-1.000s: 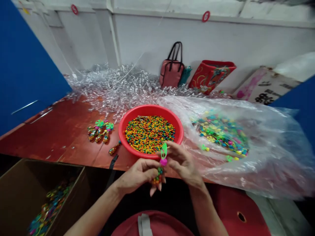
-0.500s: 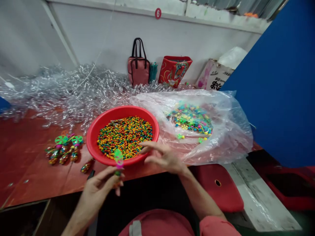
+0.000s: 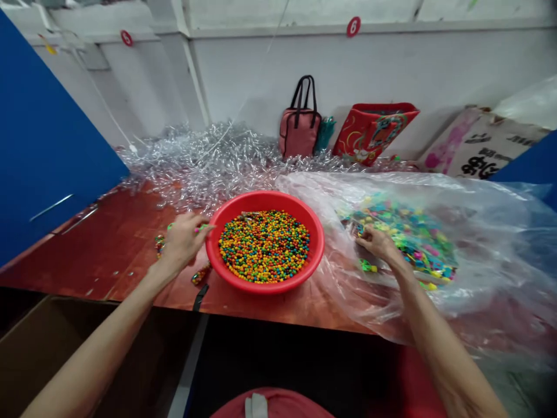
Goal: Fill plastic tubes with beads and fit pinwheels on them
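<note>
Fingers of your right hand (image 3: pixel 378 242) rest curled on the heap of coloured plastic pinwheel parts (image 3: pixel 413 244) inside the clear plastic bag (image 3: pixel 487 249); you cannot tell whether they have gripped anything. Your left hand (image 3: pixel 183 241), above the worktop (image 3: pixel 87 255) beside the red basin (image 3: pixel 265 288) of beads (image 3: pixel 264 247), pinches a thin pink-green piece (image 3: pixel 202 228). Keep that pinch firm, and pick singly from the heap's edge.
</note>
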### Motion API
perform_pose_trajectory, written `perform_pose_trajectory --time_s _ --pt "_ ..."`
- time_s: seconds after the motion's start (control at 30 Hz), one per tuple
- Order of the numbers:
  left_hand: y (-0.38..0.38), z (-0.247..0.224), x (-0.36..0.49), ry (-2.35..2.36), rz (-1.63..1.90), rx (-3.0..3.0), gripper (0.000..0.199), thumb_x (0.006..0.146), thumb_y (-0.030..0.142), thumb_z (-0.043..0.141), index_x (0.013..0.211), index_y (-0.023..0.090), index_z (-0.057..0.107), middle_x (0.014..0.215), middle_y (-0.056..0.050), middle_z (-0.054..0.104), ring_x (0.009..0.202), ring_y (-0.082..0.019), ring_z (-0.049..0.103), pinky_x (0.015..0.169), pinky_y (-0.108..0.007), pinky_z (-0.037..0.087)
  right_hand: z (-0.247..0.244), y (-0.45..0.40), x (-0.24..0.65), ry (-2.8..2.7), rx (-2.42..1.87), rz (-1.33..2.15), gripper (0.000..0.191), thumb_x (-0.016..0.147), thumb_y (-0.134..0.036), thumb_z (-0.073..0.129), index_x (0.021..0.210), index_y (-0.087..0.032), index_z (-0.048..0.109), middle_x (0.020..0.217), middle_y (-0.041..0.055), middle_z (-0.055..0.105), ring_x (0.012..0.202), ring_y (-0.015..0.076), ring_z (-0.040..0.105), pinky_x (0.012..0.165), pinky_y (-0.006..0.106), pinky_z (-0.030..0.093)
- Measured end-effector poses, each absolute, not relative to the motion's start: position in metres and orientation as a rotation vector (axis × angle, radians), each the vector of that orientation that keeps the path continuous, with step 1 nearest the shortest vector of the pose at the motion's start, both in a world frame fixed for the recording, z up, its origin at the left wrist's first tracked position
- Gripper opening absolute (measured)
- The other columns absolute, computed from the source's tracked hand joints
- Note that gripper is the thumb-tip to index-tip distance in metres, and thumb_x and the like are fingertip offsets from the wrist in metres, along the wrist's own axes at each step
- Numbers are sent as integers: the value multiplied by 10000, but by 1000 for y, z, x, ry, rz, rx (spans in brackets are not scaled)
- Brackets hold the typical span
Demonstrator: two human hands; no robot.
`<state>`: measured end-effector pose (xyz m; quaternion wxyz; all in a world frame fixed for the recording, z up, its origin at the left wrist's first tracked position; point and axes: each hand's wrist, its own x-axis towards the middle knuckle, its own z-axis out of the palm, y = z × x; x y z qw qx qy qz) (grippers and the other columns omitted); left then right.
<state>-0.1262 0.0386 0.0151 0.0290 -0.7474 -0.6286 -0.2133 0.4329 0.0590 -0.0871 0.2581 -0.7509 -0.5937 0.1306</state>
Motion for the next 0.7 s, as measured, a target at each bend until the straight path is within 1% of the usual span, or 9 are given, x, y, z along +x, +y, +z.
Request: perform_pose_trajectory --time_s 0.07,0.13,0.2,0.27,0.33,0.4,0.47,0.57,0.7 --pt "65 15 -92 -1993 -469 -2415 355 1020 439 541 1038 172 773 1003 -126 770 956 -266 714 856 -346 512 -86 53 439 -1501 -1944 497 294 654 -275 855 586 -215 576 488 -19 551 495 144 494 518 295 335" --pt "90 13 -61 -2034 -223 -2437 393 1021 459 556 1005 138 783 1020 -170 778 1005 -309 726 855 -363 504 -81 43 441 -1277 -1737 651 326 605 -400 908 687 -197 668 559 -4 638 524 161 589 510 281 429" --pt "110 9 -37 -2087 -105 -2454 383 983 449 634 996 98 788 1068 -223 774 1096 -368 713 893 -390 499 -76 30 437 -997 -1457 746 456 542 -483 957 801 -192 721 682 9 715 603 181 688 566 290 553" --pt "125 2 -21 -2162 -113 -2484 346 911 415 737 983 81 790 1097 -248 769 1155 -402 693 920 -402 496 -73 15 428 -772 -1212 795 506 496 -480 1001 820 -201 731 777 11 752 678 184 741 646 301 633" --pt "134 -4 -14 -2221 -155 -2530 289 841 360 803 936 88 795 1058 -230 778 1132 -392 702 903 -387 506 -72 1 414 -649 -1062 851 466 499 -424 1025 787 -206 729 833 11 771 725 169 760 696 282 667" --pt "138 -7 -13 -2236 -171 -2612 209 813 309 808 869 108 795 960 -177 788 1034 -345 730 853 -358 520 -73 -9 398 -597 -988 926 410 525 -360 1028 766 -209 733 861 13 779 755 154 765 722 252 679" --pt "136 -8 -16 -2214 -196 -2726 164 849 287 750 863 130 796 905 -118 790 948 -280 739 822 -328 532 -72 -15 379 -582 -953 1003 374 542 -318 1024 757 -207 738 862 14 779 768 142 765 739 218 676" --pt "124 -6 -23 -2182 -533 -3017 255 963 326 598 1029 147 768 1009 -89 784 929 -207 734 815 -306 569 -66 -19 350 -605 -943 1097 357 582 -324 1013 821 -202 778 899 26 788 770 119 754 744 181 656" --pt "92 -2 -27 -2096 -1628 -3437 349 942 381 656 1186 133 678 1191 -128 699 940 -202 730 843 -392 630 -47 -16 311 -682 -914 1141 377 616 -401 1006 887 -231 807 927 14 791 731 93 711 671 172 617"
